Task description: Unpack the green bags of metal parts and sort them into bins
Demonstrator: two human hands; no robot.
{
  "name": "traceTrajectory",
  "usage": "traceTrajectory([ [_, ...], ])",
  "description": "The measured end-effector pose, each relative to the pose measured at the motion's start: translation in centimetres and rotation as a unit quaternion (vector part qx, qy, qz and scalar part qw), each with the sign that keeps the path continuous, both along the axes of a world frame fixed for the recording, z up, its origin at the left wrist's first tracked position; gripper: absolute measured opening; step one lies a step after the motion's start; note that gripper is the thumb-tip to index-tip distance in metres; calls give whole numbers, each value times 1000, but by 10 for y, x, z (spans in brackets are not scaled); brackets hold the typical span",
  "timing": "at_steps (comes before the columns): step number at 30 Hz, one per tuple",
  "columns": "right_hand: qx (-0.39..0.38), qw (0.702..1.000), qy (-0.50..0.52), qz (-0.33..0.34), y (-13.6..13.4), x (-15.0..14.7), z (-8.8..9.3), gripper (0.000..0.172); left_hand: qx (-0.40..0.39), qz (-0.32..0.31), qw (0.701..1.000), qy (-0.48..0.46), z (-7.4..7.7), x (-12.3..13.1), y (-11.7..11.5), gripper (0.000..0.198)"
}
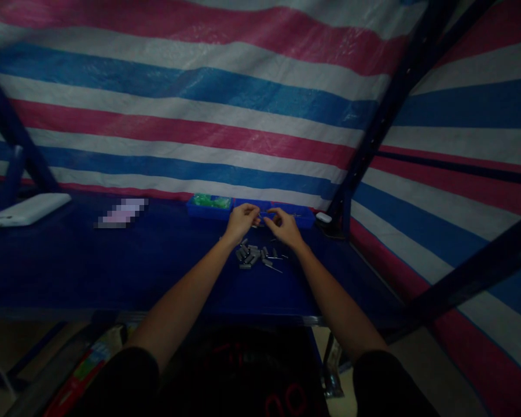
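Both my hands meet over the back of a dark blue shelf surface point(91, 266). My left hand point(241, 222) has its fingers pinched together on something small that I cannot make out. My right hand point(284, 226) is pinched the same way, fingertips almost touching the left ones. Just below the hands lies a loose pile of several small grey metal parts point(255, 256), some with thin pins. Behind the hands stands a blue tray point(295, 218) and beside it a blue tray with green parts point(211, 202).
A white flat device point(28, 209) lies at the far left of the shelf. A small white object point(323, 218) sits by the dark blue upright post point(373, 139) at the right. A striped red, white and blue tarp point(200, 104) hangs behind.
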State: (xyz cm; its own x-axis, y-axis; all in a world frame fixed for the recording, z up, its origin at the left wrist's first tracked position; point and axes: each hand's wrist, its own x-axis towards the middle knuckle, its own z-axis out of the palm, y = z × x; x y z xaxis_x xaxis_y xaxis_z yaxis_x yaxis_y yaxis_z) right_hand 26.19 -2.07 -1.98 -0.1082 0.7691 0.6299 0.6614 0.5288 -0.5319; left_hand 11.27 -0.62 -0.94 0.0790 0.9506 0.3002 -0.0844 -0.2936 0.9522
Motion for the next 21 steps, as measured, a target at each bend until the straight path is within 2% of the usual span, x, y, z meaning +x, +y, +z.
traceTrajectory([
  [3, 2, 997, -70, 13, -5, -6, 3, 27, -23, 13, 998, -55, -2, -2, 3, 20],
  [7, 28, 995, -97, 0, -7, -7, 9, 20, -17, -6, 997, -69, -1, 3, -2, 27],
  [17, 70, 988, -139, -15, -18, -12, 17, 17, 40, 75, 996, 21, -7, 2, 1, 33],
  [21, 64, 989, -122, -50, -15, -10, 15, 19, 84, 74, 987, 115, -4, 1, -3, 30],
])
